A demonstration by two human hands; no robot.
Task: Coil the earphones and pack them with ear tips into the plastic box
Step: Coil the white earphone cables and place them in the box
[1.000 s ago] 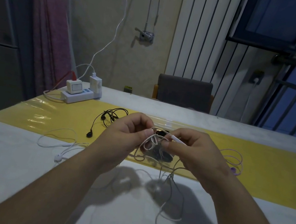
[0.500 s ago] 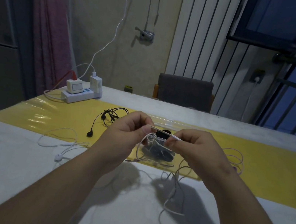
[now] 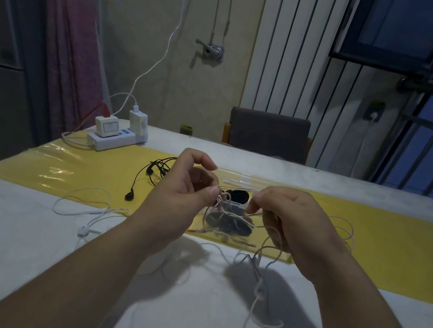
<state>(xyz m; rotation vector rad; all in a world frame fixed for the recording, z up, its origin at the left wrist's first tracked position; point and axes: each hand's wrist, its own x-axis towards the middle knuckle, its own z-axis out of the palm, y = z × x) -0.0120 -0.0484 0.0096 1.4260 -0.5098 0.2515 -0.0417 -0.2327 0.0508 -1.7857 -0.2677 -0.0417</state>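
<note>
White thin-corded earphones (image 3: 260, 291) dangle uncoiled, with the left hand (image 3: 184, 201) and right hand (image 3: 295, 224) each pinching them. Coiling looks barely begun; the next move is to wind even loops.

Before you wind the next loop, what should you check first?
1. Left hand pinches the white earphone cable: ok.
2. Right hand pinches it too: ok.
3. Cable fully coiled: not ok, long loops hang down onto the table.
4. Plastic box close behind the hands: ok.
5. Box open, ear tips in view: cannot tell.
6. Black earphones lying apart from the hanging cable: ok.
</note>
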